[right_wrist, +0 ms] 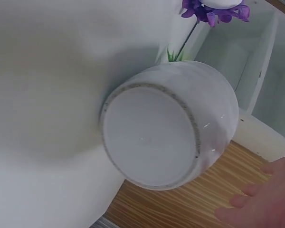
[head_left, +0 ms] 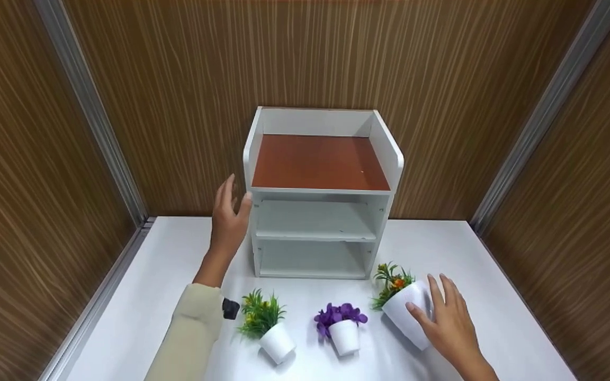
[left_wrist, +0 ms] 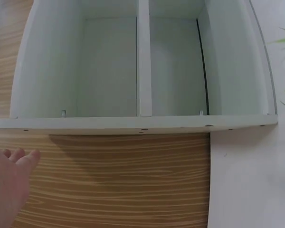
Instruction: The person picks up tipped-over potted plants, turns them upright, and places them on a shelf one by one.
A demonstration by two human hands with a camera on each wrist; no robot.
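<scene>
My left hand (head_left: 229, 219) is raised beside the left side of the small white shelf unit (head_left: 315, 238), its fingers extended and nothing in them. In the left wrist view its fingertips show near the unit's side panel (left_wrist: 142, 123). On the right, a large white pot (head_left: 408, 315) lies tipped over, with orange flowers and green leaves (head_left: 394, 284) pointing to the unit. Its round base (right_wrist: 149, 135) faces the right wrist camera. My right hand (head_left: 449, 323) hovers at the pot's right side with fingers spread, gripping nothing.
A small white pot with green grass (head_left: 262, 315) and another with purple flowers (head_left: 341, 316) lie on the white table (head_left: 495, 296) before the unit. The unit has a brown top (head_left: 321, 161) with raised edges and two open compartments. Wood-patterned walls (head_left: 178, 106) enclose the table.
</scene>
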